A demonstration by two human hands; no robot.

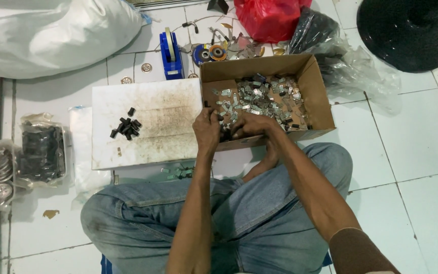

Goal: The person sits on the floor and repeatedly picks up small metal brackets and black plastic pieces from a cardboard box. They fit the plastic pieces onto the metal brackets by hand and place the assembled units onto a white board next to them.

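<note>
Head view: the person sits cross-legged in blue jeans (229, 223) on a white tiled floor (411, 152). Both hands work at the near left corner of an open cardboard box (316, 91). The left hand (207, 131) is curled at the box's near edge, fingers bent around something small; what it holds cannot be told. The right hand (252, 126) lies inside the box, fingers closed down into the heap of small metal clips (259, 99) and black pieces; its exact grasp is hidden. The box's left wall touches the right edge of a stained white board (148, 101) lying flat on the floor, which carries a small pile of black parts (126, 127) well apart from the hands. The rest of the board is bare. A few loose clips (178, 171) lie on the floor just past the board's near edge. Bags crowd the far side and the left; open tile lies to the right of the box.
</note>
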